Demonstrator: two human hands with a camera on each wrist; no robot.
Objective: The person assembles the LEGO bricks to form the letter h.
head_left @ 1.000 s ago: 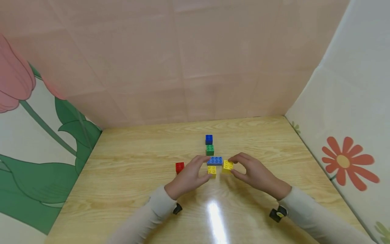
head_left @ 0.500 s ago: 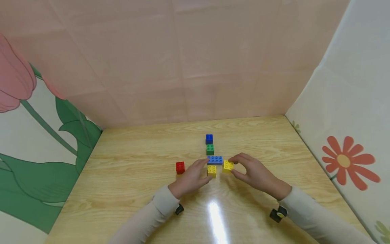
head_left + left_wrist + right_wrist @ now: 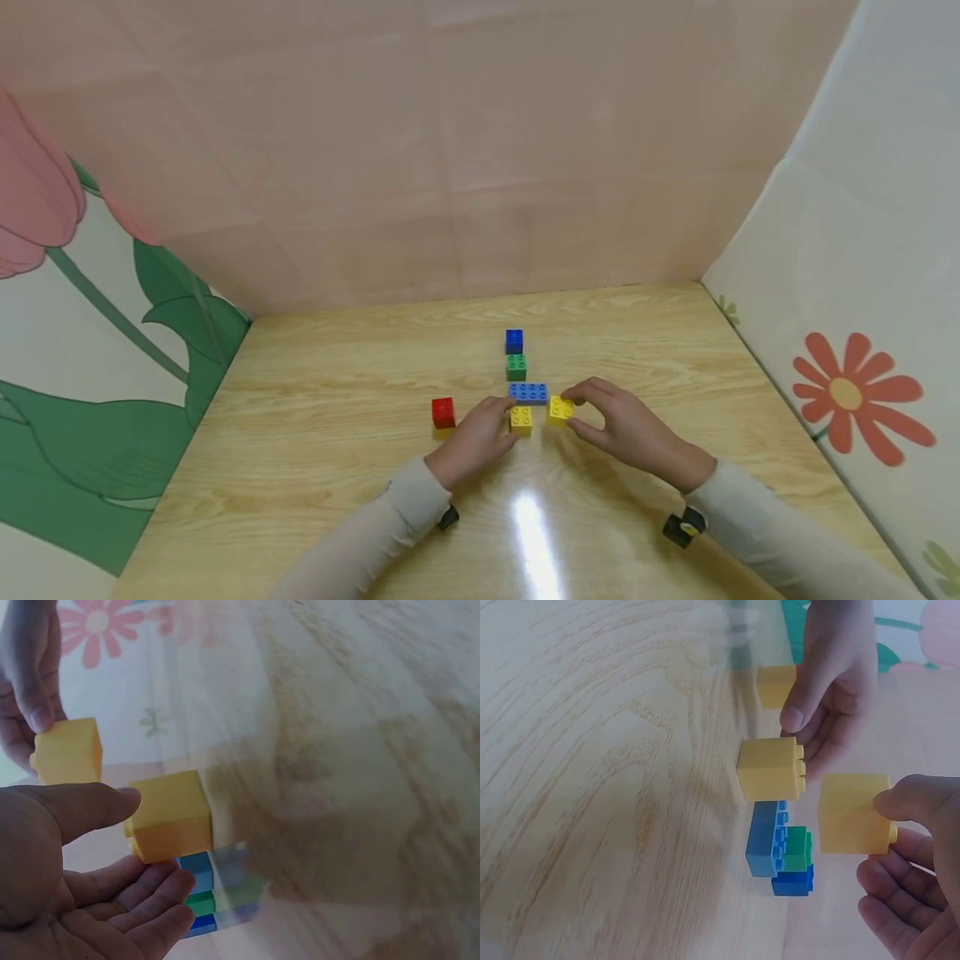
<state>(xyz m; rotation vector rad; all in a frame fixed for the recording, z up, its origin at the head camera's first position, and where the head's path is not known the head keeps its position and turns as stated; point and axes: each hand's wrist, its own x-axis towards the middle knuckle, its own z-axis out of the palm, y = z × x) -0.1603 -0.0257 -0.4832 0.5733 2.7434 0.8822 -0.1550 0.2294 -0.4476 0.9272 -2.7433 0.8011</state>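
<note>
My right hand [image 3: 628,429] pinches a yellow toy brick [image 3: 559,409] between thumb and fingers; in the right wrist view this brick [image 3: 853,814] is raised off the wood, studs toward the palm. Beside it, a second yellow brick [image 3: 521,421] stands on the table. My left hand [image 3: 472,439] is at that brick's left side, thumb and index fingertip close to its corners. In the left wrist view the thumb overlaps the brick's [image 3: 171,814] edge, the other fingers loosely bent below. Just behind lies a long light-blue brick [image 3: 528,393].
A green brick [image 3: 517,367] and a dark-blue brick [image 3: 514,342] line up farther back on the wooden table [image 3: 337,375]. Left of my left hand, a red brick [image 3: 443,412] sits on a yellow one [image 3: 444,432]. A pink cloth wall [image 3: 480,167] borders the back.
My left index finger has come down from the long light-blue brick toward the yellow brick, narrowing the gap to the thumb. My right hand stays in place with its yellow brick.
</note>
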